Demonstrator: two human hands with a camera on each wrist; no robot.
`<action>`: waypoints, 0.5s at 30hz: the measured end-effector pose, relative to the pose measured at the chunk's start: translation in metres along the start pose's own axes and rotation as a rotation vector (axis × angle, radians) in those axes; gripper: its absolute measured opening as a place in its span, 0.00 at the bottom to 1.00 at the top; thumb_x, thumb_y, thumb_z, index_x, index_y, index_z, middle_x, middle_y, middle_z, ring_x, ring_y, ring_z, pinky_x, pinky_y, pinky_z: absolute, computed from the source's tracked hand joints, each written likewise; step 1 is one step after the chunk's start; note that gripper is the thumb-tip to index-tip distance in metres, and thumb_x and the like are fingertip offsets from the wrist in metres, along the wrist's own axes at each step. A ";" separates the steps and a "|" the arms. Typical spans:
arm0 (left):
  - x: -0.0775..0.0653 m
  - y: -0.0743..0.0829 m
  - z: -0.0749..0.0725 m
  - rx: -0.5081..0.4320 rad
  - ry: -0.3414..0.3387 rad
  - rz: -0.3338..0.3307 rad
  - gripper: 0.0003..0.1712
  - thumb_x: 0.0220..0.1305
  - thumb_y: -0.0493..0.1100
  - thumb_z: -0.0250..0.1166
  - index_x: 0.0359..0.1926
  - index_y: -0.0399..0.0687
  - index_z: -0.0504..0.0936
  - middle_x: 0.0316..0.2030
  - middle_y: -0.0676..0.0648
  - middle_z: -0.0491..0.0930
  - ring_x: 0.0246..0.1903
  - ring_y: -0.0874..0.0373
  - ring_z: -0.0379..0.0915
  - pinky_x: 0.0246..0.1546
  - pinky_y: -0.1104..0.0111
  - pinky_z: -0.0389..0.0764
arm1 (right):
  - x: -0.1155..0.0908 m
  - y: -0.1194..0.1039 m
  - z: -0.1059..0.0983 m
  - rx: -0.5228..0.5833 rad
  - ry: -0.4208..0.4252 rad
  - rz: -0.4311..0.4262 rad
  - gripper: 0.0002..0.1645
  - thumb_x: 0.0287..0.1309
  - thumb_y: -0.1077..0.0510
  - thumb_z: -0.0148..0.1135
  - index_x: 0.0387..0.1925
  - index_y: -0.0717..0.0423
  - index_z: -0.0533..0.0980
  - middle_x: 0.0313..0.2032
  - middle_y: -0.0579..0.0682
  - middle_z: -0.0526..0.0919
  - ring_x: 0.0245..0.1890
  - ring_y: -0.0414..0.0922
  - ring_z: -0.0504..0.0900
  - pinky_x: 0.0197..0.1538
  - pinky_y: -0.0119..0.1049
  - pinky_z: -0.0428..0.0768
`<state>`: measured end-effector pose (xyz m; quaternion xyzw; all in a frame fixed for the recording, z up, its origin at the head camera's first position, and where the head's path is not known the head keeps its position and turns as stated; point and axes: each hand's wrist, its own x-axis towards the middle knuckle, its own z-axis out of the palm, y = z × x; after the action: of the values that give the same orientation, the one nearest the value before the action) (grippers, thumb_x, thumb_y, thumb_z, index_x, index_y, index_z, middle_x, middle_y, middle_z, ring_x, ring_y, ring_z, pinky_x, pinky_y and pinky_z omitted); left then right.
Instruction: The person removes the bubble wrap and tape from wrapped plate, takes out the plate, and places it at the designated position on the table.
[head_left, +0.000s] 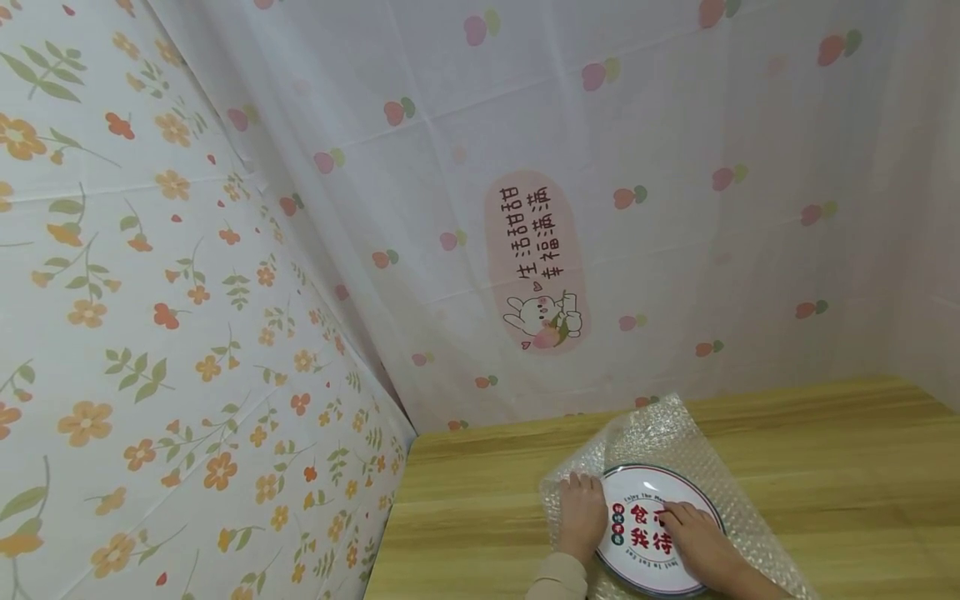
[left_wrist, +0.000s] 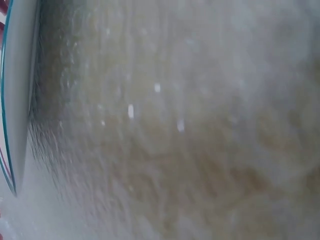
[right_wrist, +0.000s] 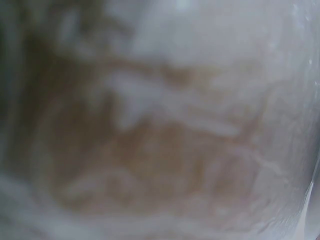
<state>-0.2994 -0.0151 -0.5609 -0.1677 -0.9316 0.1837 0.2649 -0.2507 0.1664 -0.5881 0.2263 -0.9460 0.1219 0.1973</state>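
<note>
A white plate (head_left: 651,500) with a dark rim and red and green printed characters lies face up on a sheet of bubble wrap (head_left: 652,433). At the plate's left edge, my left hand (head_left: 583,512) grips the bubble wrap with curled fingers. My right hand (head_left: 699,542) rests on the right part of the plate's face, fingers extended and covering some of the print. The left wrist view shows the plate's teal-edged side (left_wrist: 17,100) beside bubble wrap (left_wrist: 125,100). Close, blurred clear wrap (right_wrist: 165,135) fills the right wrist view; neither wrist view shows fingers clearly.
The wood-grain table (head_left: 465,517) extends on both sides of the wrap. A flower-print cloth (head_left: 187,333) hangs along the left, and a pale cloth (head_left: 675,275) with fruit prints and a cartoon rabbit hangs behind the table.
</note>
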 end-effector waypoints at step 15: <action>-0.002 -0.012 0.009 -0.019 -0.081 -0.112 0.34 0.56 0.62 0.51 0.59 0.48 0.69 0.59 0.44 0.64 0.59 0.50 0.58 0.50 0.57 0.65 | 0.001 0.001 -0.001 0.003 -0.069 0.039 0.12 0.46 0.68 0.56 0.37 0.60 0.74 0.42 0.59 0.74 0.46 0.56 0.70 0.46 0.52 0.67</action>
<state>-0.3050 -0.0291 -0.5635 -0.1103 -0.9512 0.1665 0.2352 -0.2518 0.1668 -0.5872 0.2123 -0.9563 0.1193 0.1620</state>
